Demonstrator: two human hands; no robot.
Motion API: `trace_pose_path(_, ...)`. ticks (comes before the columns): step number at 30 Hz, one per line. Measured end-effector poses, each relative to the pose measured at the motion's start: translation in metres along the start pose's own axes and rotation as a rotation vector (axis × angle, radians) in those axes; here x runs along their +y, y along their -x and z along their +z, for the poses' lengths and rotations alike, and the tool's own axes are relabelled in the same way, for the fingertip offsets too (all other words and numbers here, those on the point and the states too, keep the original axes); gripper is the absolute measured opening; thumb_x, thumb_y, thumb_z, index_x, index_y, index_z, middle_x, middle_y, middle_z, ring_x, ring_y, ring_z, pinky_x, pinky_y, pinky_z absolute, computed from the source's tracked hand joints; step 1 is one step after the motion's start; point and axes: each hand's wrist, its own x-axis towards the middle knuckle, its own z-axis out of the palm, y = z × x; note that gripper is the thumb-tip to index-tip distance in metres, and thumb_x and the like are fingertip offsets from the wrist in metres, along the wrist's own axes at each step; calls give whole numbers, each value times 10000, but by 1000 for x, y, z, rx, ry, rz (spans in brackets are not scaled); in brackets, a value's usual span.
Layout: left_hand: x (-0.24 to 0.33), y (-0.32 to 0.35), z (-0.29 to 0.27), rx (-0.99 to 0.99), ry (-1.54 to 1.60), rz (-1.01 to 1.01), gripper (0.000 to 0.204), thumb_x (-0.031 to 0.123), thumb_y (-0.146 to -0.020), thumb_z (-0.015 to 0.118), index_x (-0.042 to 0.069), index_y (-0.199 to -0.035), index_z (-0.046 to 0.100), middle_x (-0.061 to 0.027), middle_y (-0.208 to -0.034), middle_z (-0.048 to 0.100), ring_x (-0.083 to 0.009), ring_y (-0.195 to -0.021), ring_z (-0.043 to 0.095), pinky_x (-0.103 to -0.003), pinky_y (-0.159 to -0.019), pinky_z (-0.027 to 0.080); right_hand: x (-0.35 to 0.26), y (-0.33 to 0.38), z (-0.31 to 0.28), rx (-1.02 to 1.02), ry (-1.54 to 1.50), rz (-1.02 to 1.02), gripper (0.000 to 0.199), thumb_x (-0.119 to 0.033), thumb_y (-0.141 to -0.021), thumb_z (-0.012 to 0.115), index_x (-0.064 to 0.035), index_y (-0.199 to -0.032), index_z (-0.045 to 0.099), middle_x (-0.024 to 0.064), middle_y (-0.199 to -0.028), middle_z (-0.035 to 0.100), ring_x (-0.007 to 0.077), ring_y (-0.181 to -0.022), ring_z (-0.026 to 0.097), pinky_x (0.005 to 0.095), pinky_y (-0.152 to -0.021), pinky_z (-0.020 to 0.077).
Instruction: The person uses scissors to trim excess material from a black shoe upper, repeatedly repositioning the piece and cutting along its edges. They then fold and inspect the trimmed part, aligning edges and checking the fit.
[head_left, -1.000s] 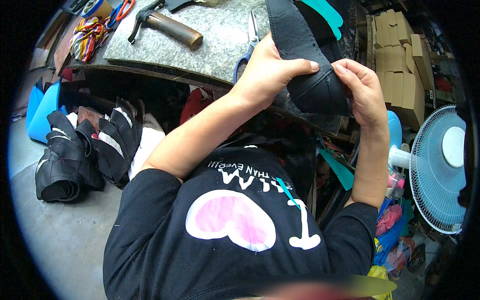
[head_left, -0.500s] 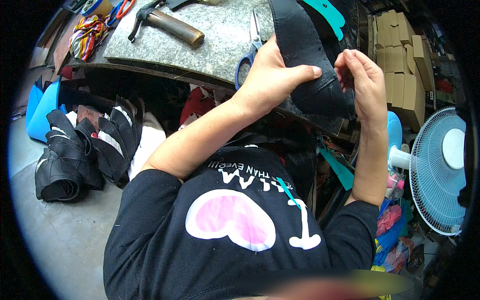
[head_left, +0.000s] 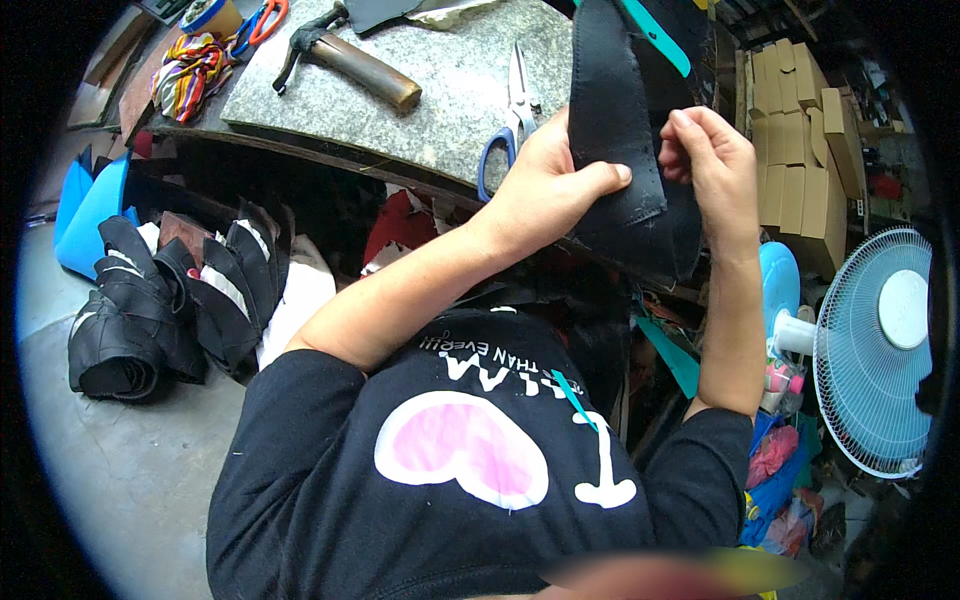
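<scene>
My left hand point(head_left: 545, 180) grips a black, stitched, leather-like piece point(head_left: 610, 110), its thumb lying on top and its other fingers hidden underneath. A row of stitches follows the piece's edge, and a black flap hangs below the thumb. Just off the right edge is my right hand point(head_left: 712, 165), closed, with fingertips pinched together. Whatever the pinch may hold is too fine to see. Scissors with blue handles point(head_left: 497, 160) lie beside my left hand, blades pointing away. A teal piece point(head_left: 660, 38) sits beyond the black one.
On the stone slab point(head_left: 440, 130) lies a wooden-handled hammer point(head_left: 365, 70). Striped cloth point(head_left: 190, 80) is at the far left. Rolled black pieces point(head_left: 120, 340) stand on the left floor. At right are a fan point(head_left: 870, 350) and stacked cardboard boxes point(head_left: 800, 170).
My right hand has shifted slightly left, closer to the black piece. The black piece has turned a little, and its stitched edge sits further left. The whole view has shifted slightly.
</scene>
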Motion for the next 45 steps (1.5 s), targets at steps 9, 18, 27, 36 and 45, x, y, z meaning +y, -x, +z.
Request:
trace_pose_path(9, -4, 0, -5, 35, 68, -37, 272, 73, -859, 651, -18, -1109, 598, -58, -981, 673, -119, -864, 642, -274, -781, 533, -14, 23, 13, 24, 354, -474, 127, -61, -825, 714, -10, -920, 648, 51, -777, 651, 106, -639, 606, 232, -587, 483)
trace_pose_path(18, -6, 2, -3, 41, 204, -91, 228, 87, -871, 636, -28, -1067, 628, -62, -957, 683, -127, -844, 644, -279, -771, 531, -20, 26, 12, 71, 764, -745, 65, -61, -834, 655, -17, -837, 607, 137, -768, 629, 314, -690, 636, 360, -614, 504)
trace_pose_path(27, -5, 1, -7, 46, 151, -55, 234, 122, -884, 658, -9, -1073, 616, -86, -984, 682, -160, -875, 662, -310, -800, 546, 7, 3, -22, 116, 443, -309, 272, -251, -967, 536, -27, -819, 584, 62, -656, 548, 158, -596, 517, 297, -565, 413)
trace_pose_path(36, -8, -2, -5, 80, 151, 2, 226, 91, -891, 624, -40, -1075, 614, -84, -960, 684, -140, -832, 657, -278, -743, 548, -12, 38, -1, -155, 282, -266, 282, -272, -863, 721, -2, -845, 640, 7, -665, 598, 69, -633, 551, 242, -573, 440)
trace_pose_path(45, -6, -1, 0, 85, 81, 8, 201, 108, -896, 632, -8, -1059, 617, -79, -987, 677, -142, -875, 650, -282, -799, 529, 0, 39, 0, -193, 156, -131, 145, -106, -849, 616, 18, -916, 647, 27, -738, 621, 74, -674, 552, 229, -624, 446)
